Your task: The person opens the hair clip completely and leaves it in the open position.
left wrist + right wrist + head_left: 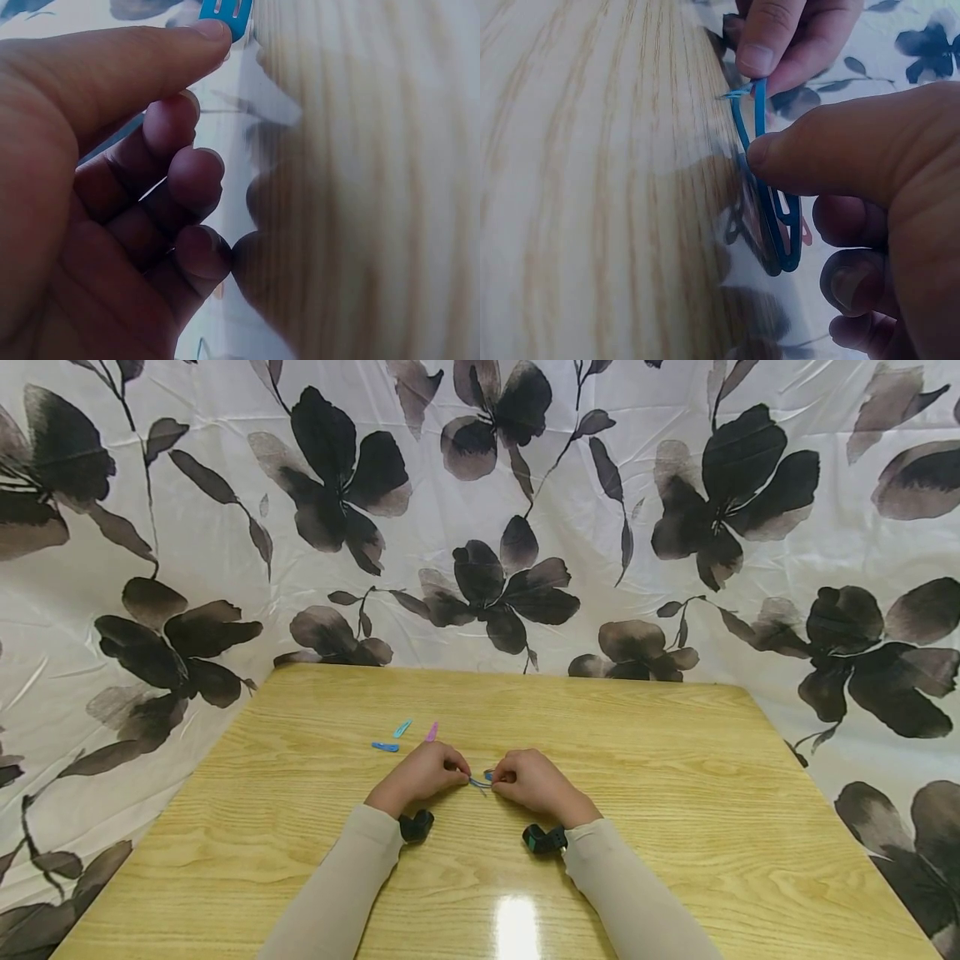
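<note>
A blue snap hair clip is held between both hands just above the wooden table. My left hand pinches one end of it between thumb and fingertips. The other three fingers hang curled, as the left wrist view shows. My right hand pinches the clip nearer its wide, slotted end, the thumb lying across the strip. Two thin strips of the clip seem to stand apart in the right wrist view, though one may be a reflection. Part of the clip is hidden behind the fingers.
Beyond my left hand lie a light blue hair clip, a blue hair clip and a pink hair clip. The wooden table ends at a flowered cloth behind. Dark camera bands sit on both wrists.
</note>
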{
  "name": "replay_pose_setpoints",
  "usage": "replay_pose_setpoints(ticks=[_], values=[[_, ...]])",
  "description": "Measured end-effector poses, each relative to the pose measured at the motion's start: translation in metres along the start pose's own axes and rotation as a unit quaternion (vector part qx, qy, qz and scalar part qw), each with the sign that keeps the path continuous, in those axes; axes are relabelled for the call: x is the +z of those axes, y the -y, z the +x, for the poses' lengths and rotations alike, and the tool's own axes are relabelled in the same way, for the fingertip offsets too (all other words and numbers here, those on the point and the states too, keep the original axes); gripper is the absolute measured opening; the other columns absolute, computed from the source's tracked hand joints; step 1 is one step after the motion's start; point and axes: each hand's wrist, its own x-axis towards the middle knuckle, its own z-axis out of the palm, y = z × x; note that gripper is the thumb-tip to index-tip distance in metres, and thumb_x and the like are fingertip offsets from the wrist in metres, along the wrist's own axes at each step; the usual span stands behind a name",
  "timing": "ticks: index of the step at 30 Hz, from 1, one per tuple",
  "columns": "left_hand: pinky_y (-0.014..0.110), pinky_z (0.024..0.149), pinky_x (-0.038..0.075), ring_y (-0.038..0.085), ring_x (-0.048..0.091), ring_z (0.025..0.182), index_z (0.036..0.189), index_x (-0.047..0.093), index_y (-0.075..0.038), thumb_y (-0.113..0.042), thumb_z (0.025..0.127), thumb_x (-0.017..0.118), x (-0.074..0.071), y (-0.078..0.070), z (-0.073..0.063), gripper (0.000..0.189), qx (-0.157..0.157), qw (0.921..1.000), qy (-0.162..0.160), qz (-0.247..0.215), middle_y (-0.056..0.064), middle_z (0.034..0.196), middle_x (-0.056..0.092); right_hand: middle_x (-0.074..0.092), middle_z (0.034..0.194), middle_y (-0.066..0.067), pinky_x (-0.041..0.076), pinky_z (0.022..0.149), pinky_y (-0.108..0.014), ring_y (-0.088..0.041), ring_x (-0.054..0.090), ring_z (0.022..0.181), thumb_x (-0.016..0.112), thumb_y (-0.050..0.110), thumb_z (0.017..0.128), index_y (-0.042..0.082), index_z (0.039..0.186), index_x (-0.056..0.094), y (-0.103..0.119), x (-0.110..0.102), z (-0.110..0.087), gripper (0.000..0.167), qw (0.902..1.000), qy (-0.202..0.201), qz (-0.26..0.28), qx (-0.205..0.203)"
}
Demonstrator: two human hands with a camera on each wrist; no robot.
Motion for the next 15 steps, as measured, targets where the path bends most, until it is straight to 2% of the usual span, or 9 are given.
replay_pose_setpoints(ticks=[15], values=[[0.033, 0.081, 0.050, 0.008, 0.060, 0.084, 0.084, 0.076, -0.023, -0.020, 0.088, 0.071, -0.0008, 0.0017, 0.0004, 0.007, 0.005, 0.9998, -0.002, 0.016, -0.008, 0.091, 0.071, 0.061, 0.080, 0.008, 0.043, 0.064, -0.023, -0.005, 0.049, 0.066, 0.067, 0.021, 0.091, 0.017, 0.090, 0.075, 0.0011, -0.0004, -0.0002, 0.008, 1.0000, 0.002, -0.007, 0.000]])
